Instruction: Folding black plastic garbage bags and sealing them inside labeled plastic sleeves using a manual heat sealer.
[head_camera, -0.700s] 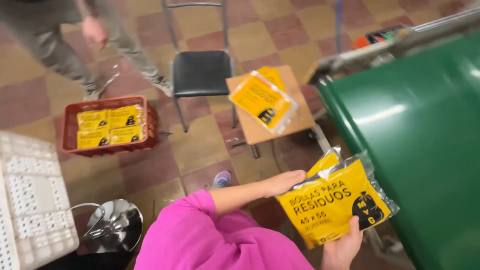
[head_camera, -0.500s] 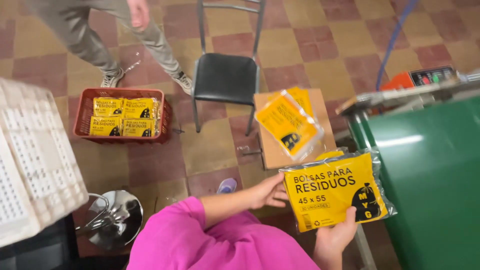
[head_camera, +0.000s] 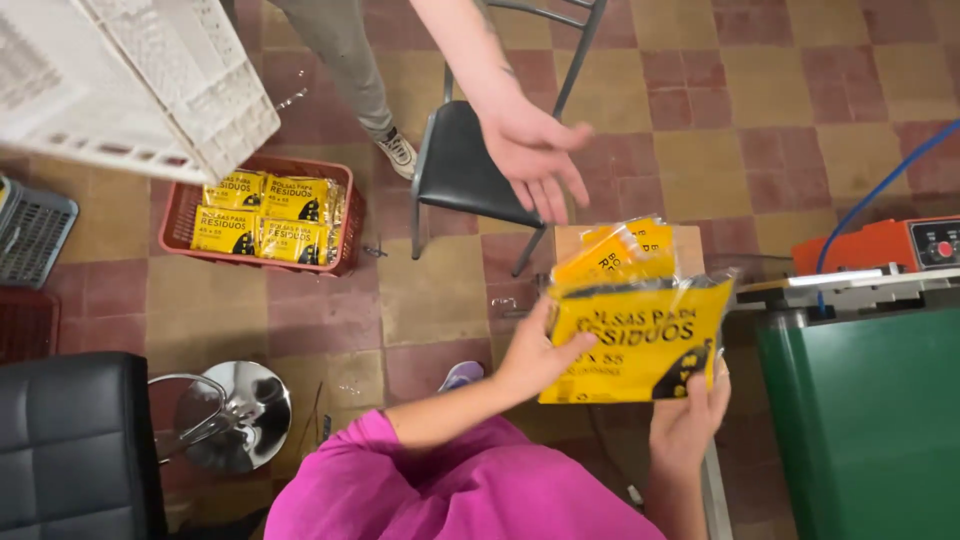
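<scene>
Now a yellow packet (head_camera: 640, 345) of folded bags, sealed in clear film, is held up between both hands above the lap. The left hand (head_camera: 540, 350) is closed on the packet's left edge, thumb in front and fingers behind; the right hand (head_camera: 690, 415) is clamped on its lower right corner from below. Compared with the views half a second earlier, the packet has been raised and tilted, so that it now covers most of the small wooden table (head_camera: 690, 245), where a second yellow packet (head_camera: 620, 250) shows just behind the held one. A co-worker's hand (head_camera: 530, 150) has come into view from above, fingers spread and empty, hanging over the black chair (head_camera: 460, 165) and close above the table; earlier this person stood further back by the chair. The meeting of the raised packet and the open hand is noted as consistent with a hand-over, though no contact is seen yet. More packets lie in a red basket (head_camera: 180, 215) on the tiled floor, well apart. A white crate (head_camera: 140, 80) fills the upper left; a green machine cover (head_camera: 870, 420) stands at right.
</scene>
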